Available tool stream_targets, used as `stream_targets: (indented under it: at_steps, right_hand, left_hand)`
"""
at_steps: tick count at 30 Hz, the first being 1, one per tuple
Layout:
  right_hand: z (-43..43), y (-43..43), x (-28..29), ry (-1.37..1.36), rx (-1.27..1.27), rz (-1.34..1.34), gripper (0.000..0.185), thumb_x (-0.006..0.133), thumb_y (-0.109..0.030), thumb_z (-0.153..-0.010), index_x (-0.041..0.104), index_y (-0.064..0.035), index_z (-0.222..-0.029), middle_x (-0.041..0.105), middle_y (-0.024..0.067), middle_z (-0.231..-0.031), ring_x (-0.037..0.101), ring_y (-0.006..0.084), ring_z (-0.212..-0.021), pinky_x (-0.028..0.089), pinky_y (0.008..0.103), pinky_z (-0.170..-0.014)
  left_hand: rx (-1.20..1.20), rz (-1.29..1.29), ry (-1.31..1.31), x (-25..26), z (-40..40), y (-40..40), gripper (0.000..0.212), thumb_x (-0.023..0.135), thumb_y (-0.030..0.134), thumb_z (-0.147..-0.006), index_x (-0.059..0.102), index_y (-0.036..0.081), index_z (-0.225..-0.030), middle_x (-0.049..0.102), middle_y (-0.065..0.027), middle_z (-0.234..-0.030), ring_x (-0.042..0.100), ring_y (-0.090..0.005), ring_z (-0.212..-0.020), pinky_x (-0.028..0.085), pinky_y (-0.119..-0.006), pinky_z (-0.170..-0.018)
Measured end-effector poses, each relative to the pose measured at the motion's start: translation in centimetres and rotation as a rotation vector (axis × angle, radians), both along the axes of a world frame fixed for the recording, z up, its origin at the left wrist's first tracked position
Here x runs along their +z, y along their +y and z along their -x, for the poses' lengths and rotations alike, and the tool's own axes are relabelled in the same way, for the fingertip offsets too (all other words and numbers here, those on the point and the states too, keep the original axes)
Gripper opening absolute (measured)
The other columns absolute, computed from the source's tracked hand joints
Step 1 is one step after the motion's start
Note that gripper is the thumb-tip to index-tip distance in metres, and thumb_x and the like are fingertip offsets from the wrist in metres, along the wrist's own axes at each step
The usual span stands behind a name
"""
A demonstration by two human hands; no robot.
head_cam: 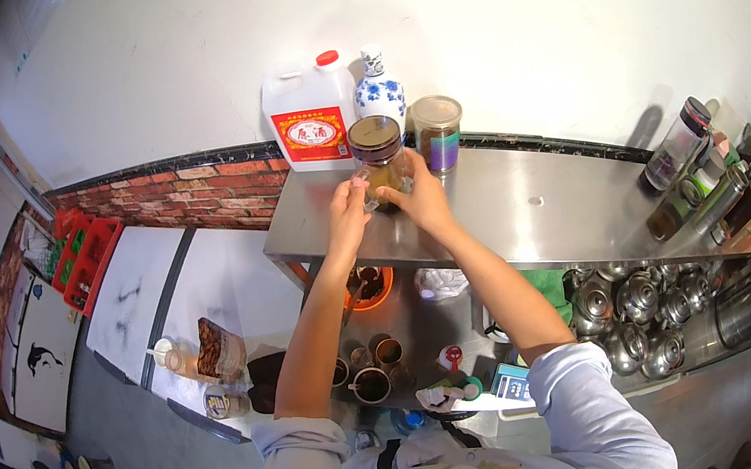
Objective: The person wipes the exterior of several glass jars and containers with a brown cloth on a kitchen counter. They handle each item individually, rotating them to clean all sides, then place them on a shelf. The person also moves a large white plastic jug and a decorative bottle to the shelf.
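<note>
Between my two hands is a clear glass jar (382,176) with a dark lid and yellowish-brown contents. My left hand (347,215) grips its left side, and my right hand (424,199) wraps around the right side. The jar is at the left part of a stainless steel shelf (508,188); whether its base rests on the metal is hard to tell. Behind it stand a white plastic jug (304,102) with a red cap and a blue-and-white porcelain bottle (380,94). A lidded canister (439,136) of dark contents stands just to the right.
Several bottles and tumblers (688,185) crowd the shelf's right end. Below are metal teapots (620,313), an orange bowl (375,290) and cups (371,384). A white chest freezer (207,290) on the left carries a brown bag (219,351) and a jar (224,402).
</note>
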State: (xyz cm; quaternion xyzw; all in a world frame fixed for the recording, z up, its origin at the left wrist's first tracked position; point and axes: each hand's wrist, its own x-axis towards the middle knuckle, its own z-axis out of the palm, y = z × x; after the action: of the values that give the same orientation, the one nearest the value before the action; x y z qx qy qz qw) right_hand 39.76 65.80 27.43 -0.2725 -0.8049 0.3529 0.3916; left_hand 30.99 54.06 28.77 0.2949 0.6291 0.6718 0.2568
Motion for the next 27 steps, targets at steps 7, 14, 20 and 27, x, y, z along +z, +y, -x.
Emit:
stream_targets:
  at_steps: [7,14,20,27]
  right_hand:
    - [-2.1,-5.4,1.9,0.372,-0.005,-0.11,0.073,0.066,-0.004,-0.074,0.026,-0.001,-0.136,0.046,0.017,-0.127,0.048,0.0289,-0.113,0.04,0.0384,-0.093]
    - [1.1,-15.7,0.4,0.28,0.413,0.193,0.043,0.063,-0.001,-0.08,0.048,-0.004,-0.12,0.056,0.0079,-0.106,0.056,0.0132,-0.088,0.048,0.0259,-0.076]
    - [7.9,-25.7,-3.0,0.144,0.675,0.228,0.035,0.066,-0.001,-0.077,0.057,-0.0054,-0.11,0.058,0.0063,-0.097,0.058,0.0127,-0.083,0.048,0.0241,-0.072]
    - [14.1,-37.4,-6.4,-0.018,0.872,0.278,0.034,0.066,-0.006,-0.079,0.056,-0.003,-0.111,0.06,0.009,-0.101,0.061,0.0152,-0.082,0.05,0.0262,-0.073]
  left_hand:
    - [0.143,-0.207,0.087,-0.9,-0.8,-4.9,0.041,0.046,0.034,-0.095,0.05,0.005,-0.123,0.057,-0.0081,-0.114,0.05,-0.0142,-0.107,0.043,-0.029,-0.085]
    - [0.173,-0.366,0.045,-1.8,-0.6,-15.4,0.031,0.051,0.013,-0.094,0.051,-0.003,-0.12,0.056,-0.0091,-0.119,0.056,-0.0159,-0.107,0.043,-0.026,-0.09]
    - [0.337,-0.271,0.136,-4.9,5.2,-28.5,0.029,0.049,0.015,-0.094,0.052,0.002,-0.12,0.057,-0.0071,-0.119,0.058,-0.015,-0.103,0.042,-0.025,-0.082]
    - [0.599,-0.074,0.095,-9.9,12.7,-44.7,0.023,0.053,0.013,-0.092,0.057,-0.001,-0.11,0.062,-0.0064,-0.101,0.06,-0.0106,-0.091,0.045,-0.021,-0.075]
